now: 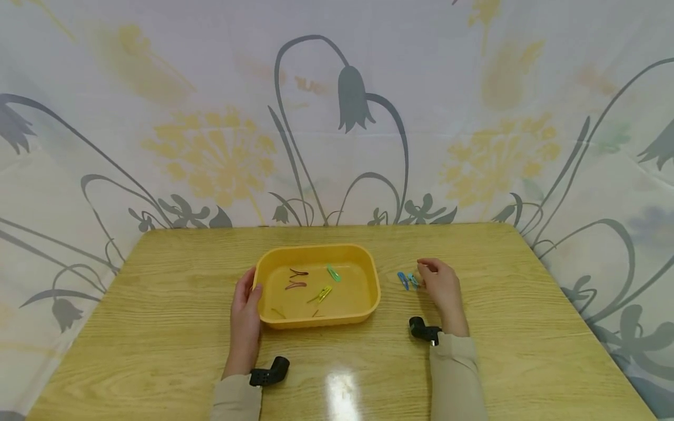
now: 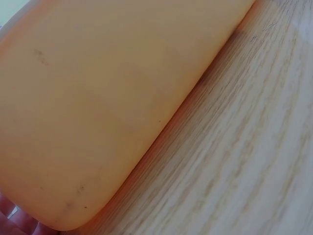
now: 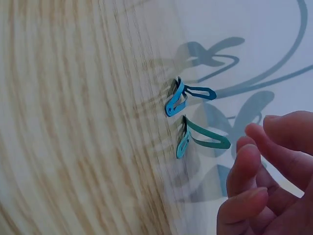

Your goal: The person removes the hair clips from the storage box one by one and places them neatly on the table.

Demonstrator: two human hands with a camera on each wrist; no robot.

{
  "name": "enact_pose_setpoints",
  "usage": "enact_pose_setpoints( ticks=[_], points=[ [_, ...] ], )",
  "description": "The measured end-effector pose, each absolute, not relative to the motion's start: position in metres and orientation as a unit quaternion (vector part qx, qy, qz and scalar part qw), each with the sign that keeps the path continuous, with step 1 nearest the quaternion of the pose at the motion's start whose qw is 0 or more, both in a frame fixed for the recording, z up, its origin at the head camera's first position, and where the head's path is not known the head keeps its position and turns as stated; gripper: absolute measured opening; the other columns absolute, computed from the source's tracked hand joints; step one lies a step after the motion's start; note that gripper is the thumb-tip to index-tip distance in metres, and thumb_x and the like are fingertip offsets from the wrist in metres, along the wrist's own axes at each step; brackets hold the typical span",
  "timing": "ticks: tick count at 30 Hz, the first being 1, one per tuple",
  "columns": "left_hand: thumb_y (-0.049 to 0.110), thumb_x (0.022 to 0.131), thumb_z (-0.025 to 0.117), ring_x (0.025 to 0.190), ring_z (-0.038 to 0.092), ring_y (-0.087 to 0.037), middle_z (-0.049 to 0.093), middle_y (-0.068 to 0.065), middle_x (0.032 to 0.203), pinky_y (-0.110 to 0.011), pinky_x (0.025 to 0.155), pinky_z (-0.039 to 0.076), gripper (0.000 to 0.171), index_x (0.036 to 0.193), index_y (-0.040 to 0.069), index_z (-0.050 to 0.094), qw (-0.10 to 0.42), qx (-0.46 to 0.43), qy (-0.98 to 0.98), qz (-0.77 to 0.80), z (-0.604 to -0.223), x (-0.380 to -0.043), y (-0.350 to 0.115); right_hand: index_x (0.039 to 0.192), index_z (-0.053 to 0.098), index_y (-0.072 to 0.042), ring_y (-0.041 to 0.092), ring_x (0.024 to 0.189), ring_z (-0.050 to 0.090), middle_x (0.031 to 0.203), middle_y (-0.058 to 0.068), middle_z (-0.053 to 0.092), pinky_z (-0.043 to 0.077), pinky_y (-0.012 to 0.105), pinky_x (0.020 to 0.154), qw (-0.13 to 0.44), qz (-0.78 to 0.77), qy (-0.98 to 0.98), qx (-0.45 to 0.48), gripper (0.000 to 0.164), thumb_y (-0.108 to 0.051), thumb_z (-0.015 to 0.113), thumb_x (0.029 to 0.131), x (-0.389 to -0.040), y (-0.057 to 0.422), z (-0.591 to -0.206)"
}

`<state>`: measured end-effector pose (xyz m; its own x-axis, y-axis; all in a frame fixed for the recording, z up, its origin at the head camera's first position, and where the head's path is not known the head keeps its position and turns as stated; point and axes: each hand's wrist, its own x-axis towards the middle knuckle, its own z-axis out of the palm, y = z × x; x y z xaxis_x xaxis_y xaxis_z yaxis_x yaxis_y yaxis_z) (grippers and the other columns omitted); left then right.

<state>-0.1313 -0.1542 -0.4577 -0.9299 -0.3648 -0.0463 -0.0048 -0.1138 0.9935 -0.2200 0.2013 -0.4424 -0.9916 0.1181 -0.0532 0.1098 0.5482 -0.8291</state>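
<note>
A yellow plastic tray (image 1: 316, 321) stands on the table, and my left hand (image 1: 246, 310) grips its left end, thumb at the rim and fingers along the outer wall. The tray's side (image 2: 117, 98) fills much of the left wrist view. Right of the tray lie a blue snap hair clip (image 1: 403, 280) and a teal snap hair clip (image 1: 413, 281), both bent open in the right wrist view. My right hand (image 1: 441, 286) hovers just right of the teal clip, fingers loosely bent, with nothing between thumb and fingertips.
Inside the tray lie several hair clips: a dark brown one (image 1: 299, 272), a pinkish one (image 1: 296, 285), a green one (image 1: 333, 273) and yellow-green ones (image 1: 323, 293). The wooden table (image 1: 174, 316) meets a flower-printed cloth (image 1: 326, 146) at its back edge.
</note>
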Motion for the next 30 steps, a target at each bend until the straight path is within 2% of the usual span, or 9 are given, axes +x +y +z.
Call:
enact_pose_setpoints(
  ticks=[9, 17, 21, 30],
  points=[
    [0.024, 0.096, 0.04, 0.125, 0.029, -0.006, 0.031, 0.011, 0.138, -0.029, 0.102, 0.028, 0.038, 0.134, 0.026, 0.037, 0.123, 0.139, -0.657, -0.731, -0.457, -0.133, -0.154, 0.119, 0.055, -0.009, 0.025, 0.082, 0.058, 0.104, 0.012, 0.056, 0.047, 0.033, 0.061, -0.001, 0.495, -0.867, -0.054, 0.036, -0.032, 0.046, 0.093, -0.221, 0.199, -0.438],
    [0.024, 0.096, 0.04, 0.125, 0.029, -0.006, 0.031, 0.011, 0.138, -0.029, 0.102, 0.028, 0.038, 0.134, 0.026, 0.037, 0.121, 0.139, -0.658, -0.731, -0.458, -0.131, -0.154, 0.119, 0.055, -0.008, 0.029, 0.081, 0.057, 0.101, 0.015, 0.059, 0.047, 0.034, 0.059, -0.007, 0.52, -0.854, -0.022, 0.034, -0.028, 0.047, 0.093, -0.221, 0.191, -0.436],
    [0.023, 0.096, 0.04, 0.125, 0.029, -0.007, 0.031, 0.01, 0.138, -0.03, 0.102, 0.028, 0.039, 0.135, 0.026, 0.036, 0.122, 0.139, -0.66, -0.728, -0.459, -0.131, -0.155, 0.12, 0.054, -0.008, 0.029, 0.081, 0.057, 0.098, 0.013, 0.06, 0.048, 0.038, 0.063, -0.015, 0.534, -0.845, 0.002, 0.036, -0.03, 0.048, 0.093, -0.22, 0.184, -0.432],
    [0.023, 0.096, 0.04, 0.125, 0.03, -0.006, 0.032, 0.01, 0.138, -0.03, 0.102, 0.028, 0.038, 0.134, 0.025, 0.037, 0.126, 0.139, -0.661, -0.726, -0.459, -0.131, -0.154, 0.116, 0.057, -0.012, 0.036, 0.082, 0.056, 0.098, 0.016, 0.061, 0.048, 0.043, 0.062, -0.027, 0.554, -0.831, 0.04, 0.029, -0.027, 0.049, 0.092, -0.217, 0.167, -0.42]
  ],
)
